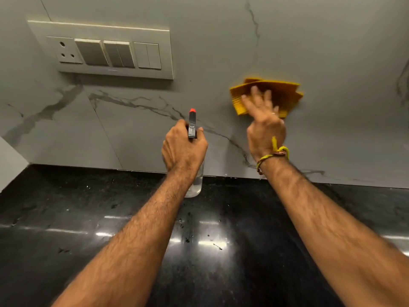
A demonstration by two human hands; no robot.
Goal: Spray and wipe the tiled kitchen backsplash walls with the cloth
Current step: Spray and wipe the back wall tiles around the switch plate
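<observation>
Glossy black stone countertop [88,218], pale specks

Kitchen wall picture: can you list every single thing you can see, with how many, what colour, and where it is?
cloth: one, yellow, flat against the wall at the right, under the right hand
spray bottle: one, clear body with black head and red nozzle tip, held in front of the wall near the middle
switch panel: one, off-white with grey and white switches and a socket, on the wall at upper left
backsplash wall: one, grey-white tile with dark marble veins, across the back
counter: one, shiny black, below the wall
wrist thread: one, yellow-green, on the right wrist
left hand: one, grip wrapped round the spray bottle
right hand: one, fingers spread, pressing the cloth to the wall
</observation>
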